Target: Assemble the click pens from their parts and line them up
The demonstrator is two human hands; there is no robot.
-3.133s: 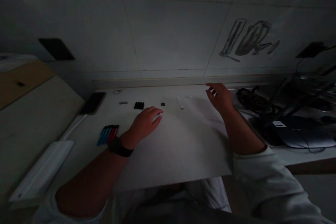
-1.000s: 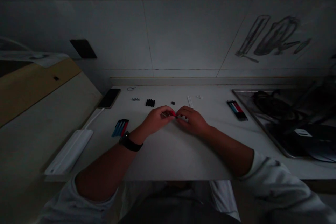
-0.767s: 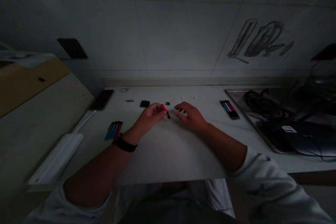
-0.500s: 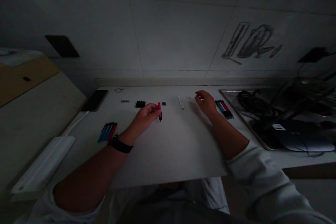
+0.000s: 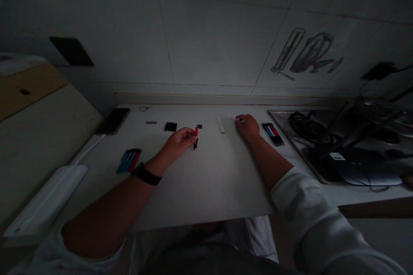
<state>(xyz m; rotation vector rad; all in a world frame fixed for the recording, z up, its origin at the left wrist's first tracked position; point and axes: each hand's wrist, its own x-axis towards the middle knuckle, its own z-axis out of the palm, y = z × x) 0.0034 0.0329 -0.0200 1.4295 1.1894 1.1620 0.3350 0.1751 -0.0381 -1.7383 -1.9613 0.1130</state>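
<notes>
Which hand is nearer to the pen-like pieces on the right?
Right. The right hand is just left of the pen-like pieces; the left hand, holding a red piece, is farther left, beyond the white strips.

Phone [image 5: 112,121] laid at back left of counter [image 5: 209,180], linked by white cable [image 5: 87,151] to long white block [image 5: 48,202]. Stove [image 5: 300,148] set in at right, partly covered by dark case [image 5: 364,171]. Grey drawing [image 5: 311,53] seen on wall [image 5: 209,43].

Red pen [image 5: 196,131] part-hidden by left fingers [image 5: 189,130], hold of right fingers [image 5: 241,117] unclear, right sleeve [image 5: 316,219] cut off below
</notes>
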